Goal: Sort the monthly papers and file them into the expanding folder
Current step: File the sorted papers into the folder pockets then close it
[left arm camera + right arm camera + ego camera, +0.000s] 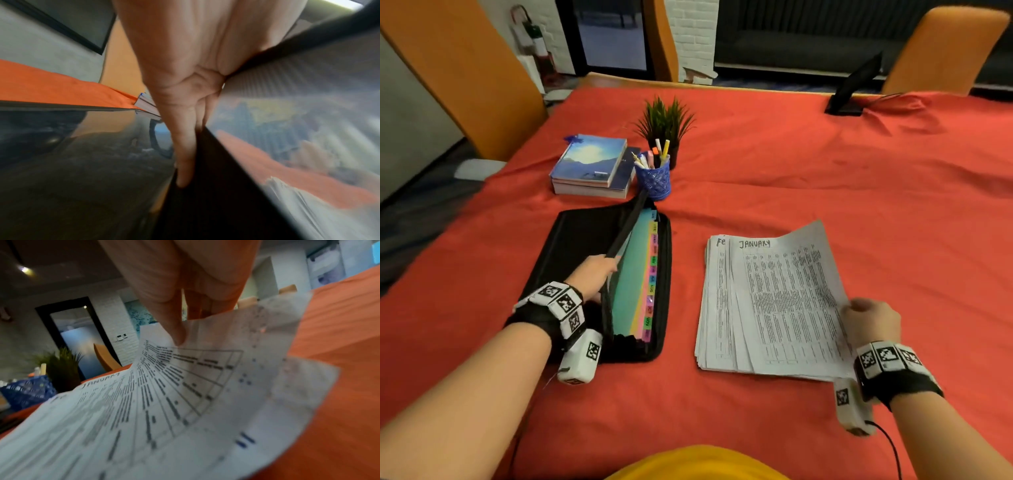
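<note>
Black zip-around expanding folder (pixel 599 274) with coloured month-tabbed dividers lay left of centre in the head view, on the red-cloth-covered surface (pixel 825 164). Left hand (pixel 592 274) held the folder's raised front flap, fingers (pixel 185 159) straight along the black edge, thumb side hidden behind the flap; pockets stood open with a teal divider foremost. Stack of white printed monthly papers (pixel 719 308) sat right of centre, well apart from the folder, sheets fanned slightly. Top sheet headed "JANUARY" (pixel 791 301) was lifted at its right edge and skewed off the stack; a sheet starting "Fe" showed beneath at upper left of the stack. Right hand (pixel 869 322) pinched that top sheet's right edge, thumb (pixel 176 331) on the printed face, other fingers curled behind the paper. Upper centre of the head view: two stacked blue-covered books (pixel 592 166), blue mesh pen cup (pixel 654 178) with pens just right of them, small green potted plant (pixel 666 126) behind the cup. Black stand-like object (pixel 854 89) at upper right, details unclear.
</note>
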Demonstrator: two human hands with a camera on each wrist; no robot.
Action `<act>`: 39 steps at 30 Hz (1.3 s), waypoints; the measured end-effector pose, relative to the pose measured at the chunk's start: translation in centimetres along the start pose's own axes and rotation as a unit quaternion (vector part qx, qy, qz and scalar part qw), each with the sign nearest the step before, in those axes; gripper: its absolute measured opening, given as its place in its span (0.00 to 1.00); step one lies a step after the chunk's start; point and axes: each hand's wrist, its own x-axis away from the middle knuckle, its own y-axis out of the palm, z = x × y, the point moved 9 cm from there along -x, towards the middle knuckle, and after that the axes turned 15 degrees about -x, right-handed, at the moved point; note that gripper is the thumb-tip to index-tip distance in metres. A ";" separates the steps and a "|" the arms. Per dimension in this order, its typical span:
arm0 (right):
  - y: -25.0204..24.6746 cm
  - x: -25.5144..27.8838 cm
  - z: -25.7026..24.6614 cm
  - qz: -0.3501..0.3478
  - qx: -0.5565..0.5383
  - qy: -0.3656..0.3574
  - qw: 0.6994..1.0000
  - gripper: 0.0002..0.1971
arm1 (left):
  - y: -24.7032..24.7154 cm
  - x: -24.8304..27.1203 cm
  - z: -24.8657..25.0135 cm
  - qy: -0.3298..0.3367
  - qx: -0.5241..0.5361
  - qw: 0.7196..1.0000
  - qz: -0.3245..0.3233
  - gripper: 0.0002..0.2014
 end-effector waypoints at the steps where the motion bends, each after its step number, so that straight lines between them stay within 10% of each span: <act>1: -0.1 0.4 -0.1 0.001 0.003 -0.005 1.000 0.11 | -0.2 0.0 -0.3 0.006 0.015 1.000 -0.004 0.14; 21: -0.2 4.4 -2.1 -0.085 -0.113 0.016 0.990 0.07 | -3.0 1.4 0.0 0.076 0.069 0.994 0.024 0.16; 31: -2.8 6.1 -15.2 -0.166 -0.278 -0.087 0.942 0.08 | -3.5 -0.5 -0.9 0.105 0.079 0.991 0.022 0.25; 35: -1.6 7.1 -19.6 -0.213 -0.235 -0.107 0.942 0.07 | -3.7 0.4 -0.1 0.091 0.072 0.993 0.015 0.11; 39: 0.1 8.7 -23.5 -0.252 -0.227 -0.127 0.932 0.08 | -3.3 -0.7 -0.5 0.103 0.043 0.994 0.012 0.29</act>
